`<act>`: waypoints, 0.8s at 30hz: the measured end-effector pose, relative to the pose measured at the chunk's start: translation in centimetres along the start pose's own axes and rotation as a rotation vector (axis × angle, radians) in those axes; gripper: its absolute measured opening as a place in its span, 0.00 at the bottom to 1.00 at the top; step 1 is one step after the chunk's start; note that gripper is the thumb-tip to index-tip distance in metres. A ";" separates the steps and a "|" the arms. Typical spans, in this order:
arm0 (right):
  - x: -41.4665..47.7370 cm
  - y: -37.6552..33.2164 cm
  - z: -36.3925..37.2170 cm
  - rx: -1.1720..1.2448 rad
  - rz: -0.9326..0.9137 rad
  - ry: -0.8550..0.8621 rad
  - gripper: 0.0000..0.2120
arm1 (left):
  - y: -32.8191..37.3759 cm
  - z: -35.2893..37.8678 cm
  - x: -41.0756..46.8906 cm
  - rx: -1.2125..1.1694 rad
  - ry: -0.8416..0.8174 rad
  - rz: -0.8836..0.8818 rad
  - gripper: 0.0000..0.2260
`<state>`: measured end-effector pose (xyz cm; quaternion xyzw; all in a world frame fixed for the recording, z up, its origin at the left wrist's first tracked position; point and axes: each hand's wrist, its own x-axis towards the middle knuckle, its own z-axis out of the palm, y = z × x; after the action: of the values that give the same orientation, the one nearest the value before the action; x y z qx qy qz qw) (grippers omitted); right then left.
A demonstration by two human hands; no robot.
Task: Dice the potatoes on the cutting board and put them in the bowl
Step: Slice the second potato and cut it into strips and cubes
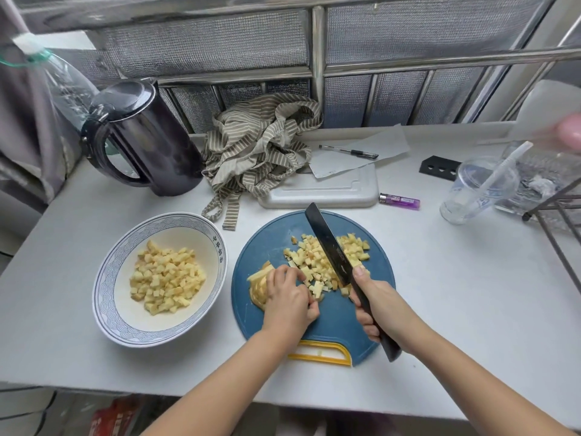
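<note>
Potato strips (pixel 259 283): one uncut stack, pale yellow, fanned, on the left part of the cutting board (pixel 339 325), mostly hidden under the left hand (pixel 290 297).

Left fingers (pixel 283 273) are curled in a claw, tips clamped down on the potato strips. Right fingers (pixel 366 322) are wrapped round the black handle of the knife (pixel 328 243), with the thumb up by the blade heel. The right hand (pixel 380 305) has a full grip.

One knife with a dark blade. It lies diagonally over the cut pile, tip pointing at the board's far edge. I can't tell if the edge touches the board.

Counts:
- Two piles of dice. The diced cubes (pixel 317 262) are mid-board, small, roughly even, pale yellow with some browner faces, and sit on both sides of the blade. The second pile (pixel 166 278) is in the bowl.
- One bowl (pixel 107 278), white with a blue patterned rim, just beside the board on its left, not touching.
- One round blue board with a yellow handle at the near edge.

Further out on the white table (pixel 456 294): one black kettle (pixel 147 136), one striped cloth (pixel 261 143), one white board (pixel 323 193), one purple lighter (pixel 399 201), one pen (pixel 349 151) and one clear cup (pixel 481 187) with a straw.
</note>
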<state>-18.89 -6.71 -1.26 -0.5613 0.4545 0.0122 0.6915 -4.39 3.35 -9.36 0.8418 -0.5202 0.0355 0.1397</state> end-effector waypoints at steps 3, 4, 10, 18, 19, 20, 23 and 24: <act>-0.4 0.0 -0.1 0.006 -0.005 -0.006 0.24 | 0.6 -0.2 -0.3 0.053 -0.021 0.064 0.10; -0.5 0.1 -0.2 0.008 -0.003 -0.003 0.24 | 0.6 -0.3 -0.5 0.058 -0.021 0.081 0.11; -0.7 0.5 -0.7 -0.008 0.017 0.014 0.25 | -0.6 -0.9 -2.1 0.096 0.001 0.133 0.11; -0.3 0.8 0.4 -0.045 0.015 -0.029 0.25 | -3.7 -2.4 -4.3 0.043 0.135 0.076 0.09; -0.3 0.8 0.6 -0.042 0.017 -0.033 0.25 | -3.4 -2.5 -4.4 0.013 0.158 0.077 0.08; -0.3 0.9 0.7 -0.038 0.020 -0.035 0.25 | -3.2 -2.4 -4.4 -0.017 0.181 0.086 0.07; -0.2 0.9 1.0 -0.032 0.019 -0.039 0.25 | -2.6 -1.7 -3.7 -0.057 0.161 0.123 0.10; -0.2 0.9 1.1 -0.034 0.018 -0.038 0.25 | -2.6 -1.4 -3.3 -0.061 0.141 0.134 0.09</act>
<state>-18.81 -5.43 -1.86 -0.5686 0.4460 0.0366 0.6903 -3.53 7.68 -9.24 0.7959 -0.5651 0.0880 0.1988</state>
